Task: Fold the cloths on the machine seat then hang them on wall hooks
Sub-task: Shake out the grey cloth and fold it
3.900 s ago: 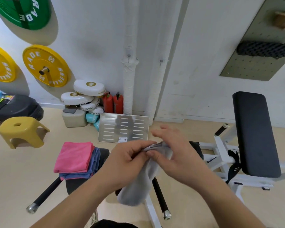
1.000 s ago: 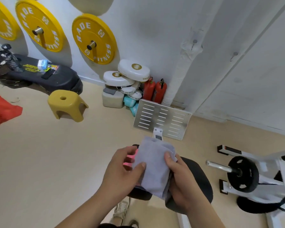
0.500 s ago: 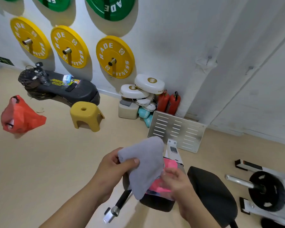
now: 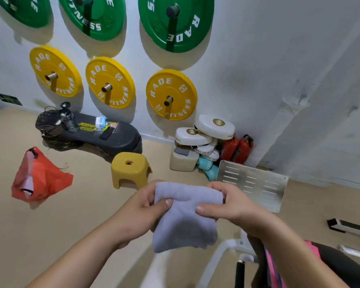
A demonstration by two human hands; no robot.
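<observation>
Grey cloth: folded, held up in the air in front of the wall, clear of the floor. Its top edge is stretched level between the two hands; the lower part hangs loose below them.

Left hand: pinches the cloth's upper left corner, thumb on the near face, fingers wrapped behind.

Right hand: pinches the upper right corner in the same way, thumb laid across the near face, fingers curled over the top edge.

Pink cloth: seen only as a strip at lower right, lying against the dark machine seat, mostly hidden by the right forearm.

White machine frame: tubing below the hanging cloth, blurred.

Wall fittings: three yellow weight plates on pegs in a row, with three green weight plates above them, all lettered in white.

Floor items, along the wall: a black platform carrying a dark bottle and small packets; a yellow stool just in front of it; a pile of white pads on a pale box; two red extinguishers upright beside the pads; a slotted metal plate leaning near the corner, just behind the right hand.

Red bag: at far left, well apart from the hands.

Two small wall hooks show on the white pipe and wall at right, both bare.
</observation>
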